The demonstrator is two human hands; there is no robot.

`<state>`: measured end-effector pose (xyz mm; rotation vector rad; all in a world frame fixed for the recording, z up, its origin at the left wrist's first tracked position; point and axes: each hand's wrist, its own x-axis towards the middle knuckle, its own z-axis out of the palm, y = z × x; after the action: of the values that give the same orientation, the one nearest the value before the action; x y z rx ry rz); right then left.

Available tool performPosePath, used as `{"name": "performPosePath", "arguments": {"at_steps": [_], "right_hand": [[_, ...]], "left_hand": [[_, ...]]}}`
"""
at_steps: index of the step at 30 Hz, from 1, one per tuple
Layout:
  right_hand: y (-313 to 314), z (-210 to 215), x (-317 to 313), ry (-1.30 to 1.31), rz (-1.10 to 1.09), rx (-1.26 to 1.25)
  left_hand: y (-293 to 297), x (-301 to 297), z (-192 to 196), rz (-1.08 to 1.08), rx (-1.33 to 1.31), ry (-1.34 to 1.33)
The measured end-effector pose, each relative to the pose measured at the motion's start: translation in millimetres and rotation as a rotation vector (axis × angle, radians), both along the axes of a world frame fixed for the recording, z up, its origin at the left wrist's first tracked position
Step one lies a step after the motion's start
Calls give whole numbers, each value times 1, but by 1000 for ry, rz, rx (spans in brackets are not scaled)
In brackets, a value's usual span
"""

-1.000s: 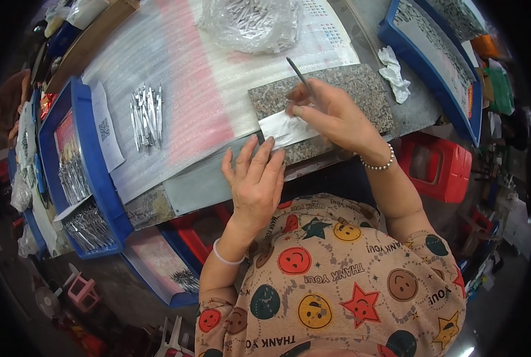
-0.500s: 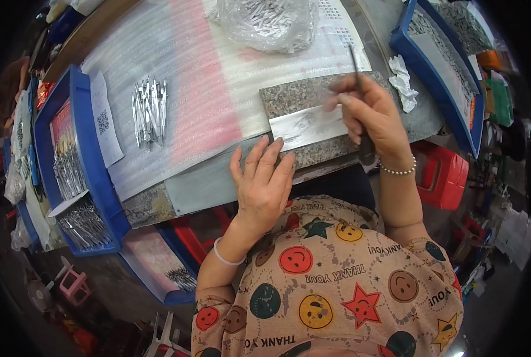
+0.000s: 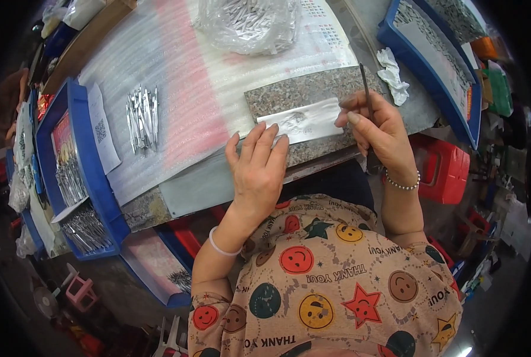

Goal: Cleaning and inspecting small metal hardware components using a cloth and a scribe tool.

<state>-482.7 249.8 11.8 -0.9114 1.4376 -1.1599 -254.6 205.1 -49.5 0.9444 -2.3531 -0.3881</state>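
A white strip, perhaps paper or cloth, with grey smudges (image 3: 304, 124) lies across a speckled granite slab (image 3: 277, 97). My left hand (image 3: 258, 169) rests flat with spread fingers, its fingertips on the strip's left end. At the other end is my right hand (image 3: 379, 128), closed round a thin dark rod-like tool (image 3: 365, 83) that points up and away from me. The right thumb and fingertips are by the strip's right edge; whether they also pinch it is unclear. The tool's lower part is hidden by the hand.
A clear bag of small whitish pieces (image 3: 250, 24) sits at the back. Slim metal tools (image 3: 142, 121) lie bunched on the foam sheet (image 3: 185, 89). Blue trays stand left (image 3: 78, 137) and right (image 3: 462, 119). Crumpled tissue (image 3: 392, 77) lies beyond my right hand.
The right hand has come down to the strip's right edge, and the tool has shifted slightly. The left hand stays at the strip's left end. The whole view has shifted a little.
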Motion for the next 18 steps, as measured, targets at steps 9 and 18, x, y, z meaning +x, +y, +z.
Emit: {"name": "performPosePath", "arguments": {"at_steps": [9, 18], "right_hand": [[4, -4, -23, 183, -50, -27], [-22, -2, -15, 432, 80, -58]], "left_hand": [[-10, 9, 12, 44, 85, 129], [5, 8, 27, 9, 194, 103]]}}
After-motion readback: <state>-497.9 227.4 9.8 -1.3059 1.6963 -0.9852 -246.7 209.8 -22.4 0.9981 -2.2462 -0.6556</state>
